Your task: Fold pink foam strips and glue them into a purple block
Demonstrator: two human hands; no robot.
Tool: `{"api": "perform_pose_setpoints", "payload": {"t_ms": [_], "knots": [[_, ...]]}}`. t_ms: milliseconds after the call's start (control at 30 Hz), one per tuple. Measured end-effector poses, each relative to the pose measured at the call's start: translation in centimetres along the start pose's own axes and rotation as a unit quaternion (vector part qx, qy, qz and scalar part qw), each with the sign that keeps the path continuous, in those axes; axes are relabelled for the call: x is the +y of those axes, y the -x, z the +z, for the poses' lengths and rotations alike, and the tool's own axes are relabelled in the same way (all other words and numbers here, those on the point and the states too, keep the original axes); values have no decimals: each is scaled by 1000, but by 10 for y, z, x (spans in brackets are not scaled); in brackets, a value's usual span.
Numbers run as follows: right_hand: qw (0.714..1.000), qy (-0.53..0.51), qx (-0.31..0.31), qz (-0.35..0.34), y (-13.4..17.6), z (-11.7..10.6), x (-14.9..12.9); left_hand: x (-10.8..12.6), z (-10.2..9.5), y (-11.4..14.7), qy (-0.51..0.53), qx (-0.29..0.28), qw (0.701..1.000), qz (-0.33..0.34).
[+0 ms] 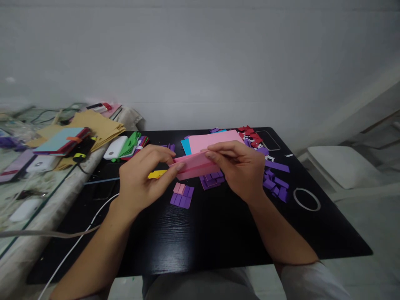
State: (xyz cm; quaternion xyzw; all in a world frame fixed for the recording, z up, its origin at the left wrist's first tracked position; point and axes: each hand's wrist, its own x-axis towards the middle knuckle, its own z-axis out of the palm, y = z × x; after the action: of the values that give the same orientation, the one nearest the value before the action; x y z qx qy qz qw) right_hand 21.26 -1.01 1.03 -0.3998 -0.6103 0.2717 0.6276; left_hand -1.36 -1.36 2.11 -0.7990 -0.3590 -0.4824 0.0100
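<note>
A folded strip of pink paper [195,166] is held up over the black table between my two hands. My left hand [146,175] pinches its left end, thumb in front and fingers behind. At the right end, my right hand [242,166] grips the top edge between thumb and fingers. Behind the strip lies a larger pink sheet [215,139] on top of a blue sheet [186,146]. Below the strip sits a small block of purple and pink folded pieces [182,196]. Another purple stack [212,180] is partly hidden by the strip and my right hand.
Purple folded pieces [276,185] and red pieces [250,134] lie on the right of the black table [200,237], near a pale ring [306,199]. Left are green paper strips [133,146], a white cable [93,216] and a cluttered glass-topped table [40,196]. A white stool [336,164] stands right.
</note>
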Motion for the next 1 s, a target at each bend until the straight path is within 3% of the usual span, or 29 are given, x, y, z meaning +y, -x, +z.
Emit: {"api": "perform_pose_setpoints", "payload": {"t_ms": [200, 400, 533, 700, 1000], "knots": [[1000, -12, -5, -1, 1, 1, 1, -8, 0, 3, 31, 24, 999, -28], [999, -24, 36, 18, -1, 2, -1, -8, 7, 6, 226, 25, 956, -187], [998, -44, 28, 33, -2, 1, -2, -3, 7, 4, 247, 28, 938, -243], [997, -49, 22, 59, -2, 2, -4, 0, 6, 2, 227, 68, 935, -263], [997, -42, 45, 50, -3, 6, 5, 0, 13, 4, 231, 68, 933, -266]]}}
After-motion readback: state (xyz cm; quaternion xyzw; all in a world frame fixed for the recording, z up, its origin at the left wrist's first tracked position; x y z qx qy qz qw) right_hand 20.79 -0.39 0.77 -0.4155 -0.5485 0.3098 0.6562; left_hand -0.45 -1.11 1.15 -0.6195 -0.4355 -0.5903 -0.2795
